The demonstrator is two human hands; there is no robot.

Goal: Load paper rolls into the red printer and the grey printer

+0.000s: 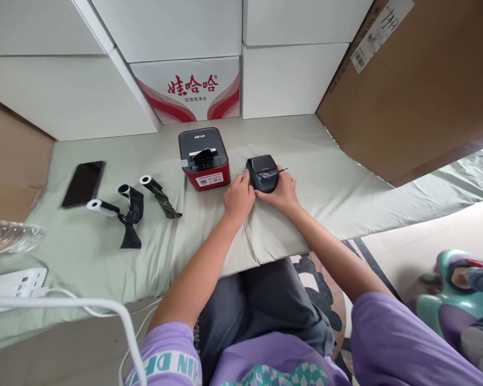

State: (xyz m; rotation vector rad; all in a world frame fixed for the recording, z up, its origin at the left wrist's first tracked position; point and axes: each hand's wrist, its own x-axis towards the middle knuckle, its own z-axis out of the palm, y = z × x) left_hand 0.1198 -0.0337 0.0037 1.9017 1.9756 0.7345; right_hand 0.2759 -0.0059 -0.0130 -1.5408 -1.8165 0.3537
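Observation:
A small black portable printer (264, 179) lies on the cloth-covered surface, a dark crinkled strip sticking out across its top. Fingers of my left hand (240, 197) are closed against its left side. From the right, my right hand (282, 192) wraps its thumb and fingers around the front and right edge. Just left of my hands stands a larger red and black printer (204, 158), with a black strip coming out of its top slot. Further left are several small rolls with black film, among them one roll (161, 197) with its strip unrolled.
A phone (84, 184) and a clear plastic bottle (12, 235) lie at the left. A white power bank (18, 287) has a cable (116, 311) hanging near my left arm. White boxes (189, 88) line the back, and a large cardboard box (418, 80) stands at right.

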